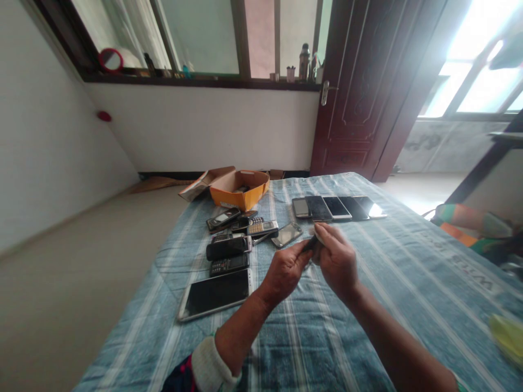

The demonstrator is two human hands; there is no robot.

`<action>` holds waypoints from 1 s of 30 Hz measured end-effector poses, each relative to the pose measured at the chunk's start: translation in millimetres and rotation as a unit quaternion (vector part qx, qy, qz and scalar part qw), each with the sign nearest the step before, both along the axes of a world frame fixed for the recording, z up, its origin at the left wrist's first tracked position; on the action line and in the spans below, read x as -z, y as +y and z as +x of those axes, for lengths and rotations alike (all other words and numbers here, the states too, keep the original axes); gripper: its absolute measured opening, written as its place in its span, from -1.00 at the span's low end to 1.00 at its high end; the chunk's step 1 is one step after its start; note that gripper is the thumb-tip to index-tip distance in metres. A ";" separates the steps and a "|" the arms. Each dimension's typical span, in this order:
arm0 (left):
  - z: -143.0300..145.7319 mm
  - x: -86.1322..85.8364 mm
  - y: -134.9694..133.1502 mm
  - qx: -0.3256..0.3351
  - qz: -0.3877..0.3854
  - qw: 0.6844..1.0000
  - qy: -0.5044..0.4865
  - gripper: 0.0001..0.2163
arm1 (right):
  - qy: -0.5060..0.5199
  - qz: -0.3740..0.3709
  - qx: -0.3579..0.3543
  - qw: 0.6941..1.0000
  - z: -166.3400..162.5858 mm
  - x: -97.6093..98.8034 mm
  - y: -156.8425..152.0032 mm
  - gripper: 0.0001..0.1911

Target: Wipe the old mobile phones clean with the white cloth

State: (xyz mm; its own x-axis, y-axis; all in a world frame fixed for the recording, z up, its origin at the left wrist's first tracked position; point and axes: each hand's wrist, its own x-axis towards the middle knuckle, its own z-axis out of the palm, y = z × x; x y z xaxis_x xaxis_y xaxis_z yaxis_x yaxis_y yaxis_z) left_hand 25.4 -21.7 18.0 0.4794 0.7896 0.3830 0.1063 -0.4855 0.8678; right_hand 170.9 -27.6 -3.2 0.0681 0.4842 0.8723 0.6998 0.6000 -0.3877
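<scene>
My left hand is closed on a small dark object, seen edge-on and mostly hidden by my fingers. From the other side my right hand, slightly blurred, is closed around the same object. Both hands are above the striped blue bedspread. Just beyond my left hand lies a phone with a pale, bare-looking face. Left of it is a loose pile of old phones, among them a silver keypad phone and a black phone. Nearer me lies a white tablet with a dark screen.
An open orange box, its flap folded to the left, stands at the bed's far left corner with something inside. Several phones lie in a row, including a white-edged phone. A yellow item is at the right edge. A dark red door stands behind.
</scene>
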 end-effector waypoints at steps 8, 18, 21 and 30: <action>-1.5 1.7 0.9 -0.001 -0.001 1.000 0.007 -0.63 | -0.059 0.034 -0.030 0.997 -2.5 4.9 -1.7 -0.56; -2.4 5.0 0.7 0.005 -0.001 1.000 -0.018 -0.64 | 0.112 -0.071 -0.028 0.991 -1.4 2.1 4.1 -0.48; -0.5 9.5 -0.4 0.010 -0.018 0.999 -0.044 -0.62 | 0.101 -0.073 -0.018 0.992 -2.4 2.9 2.5 -0.48; -4.3 11.8 1.6 0.074 -0.111 0.988 -0.078 -0.60 | -0.026 0.005 -0.008 1.000 -5.2 7.7 -1.9 -0.56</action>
